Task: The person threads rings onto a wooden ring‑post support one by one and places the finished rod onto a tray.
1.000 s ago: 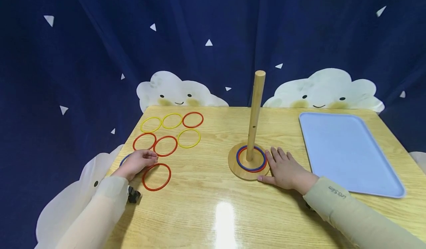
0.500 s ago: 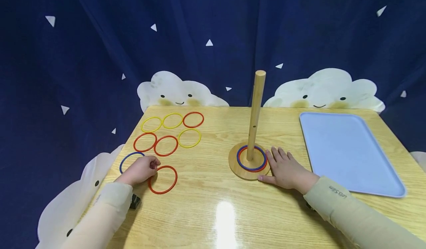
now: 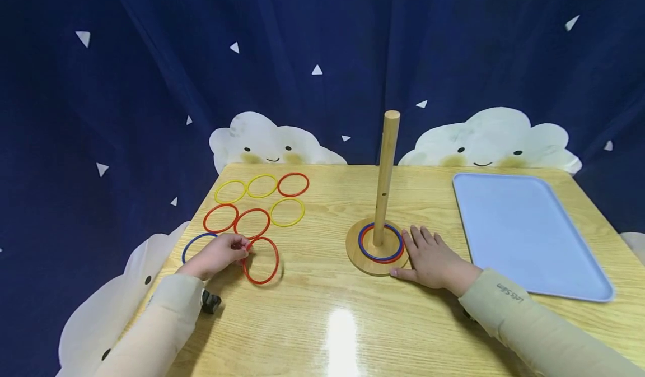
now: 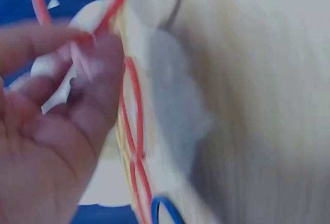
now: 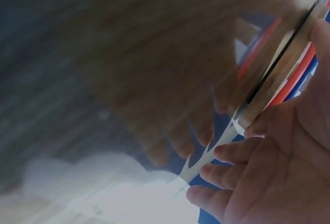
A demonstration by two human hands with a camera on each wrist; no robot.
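In the head view my left hand [image 3: 219,254] pinches the edge of a red ring [image 3: 277,258], which is tilted up off the table. The left wrist view shows the finger and thumb on that red ring [image 4: 117,2]. A wooden stand with an upright peg [image 3: 387,164] and a round base [image 3: 353,248] is at the middle. Around the peg's foot lie a blue ring [image 3: 359,242] and a red ring under it. My right hand [image 3: 433,259] lies spread at the base's right edge, thumb and index finger touching it; in the right wrist view the hand [image 5: 278,167] grips nothing.
At the table's left lie a blue ring [image 3: 184,249], partly hidden by my left hand, several red rings, one at the back [image 3: 308,185], and yellow rings, one on the right [image 3: 304,212]. A light blue tray [image 3: 524,226] lies on the right. A dark blue curtain [image 3: 353,41] hangs behind.
My left hand has taken hold of the nearest red ring, drawn it rightward and raised it off the table. The blue ring beside it shows more. My right hand has stayed at the base.
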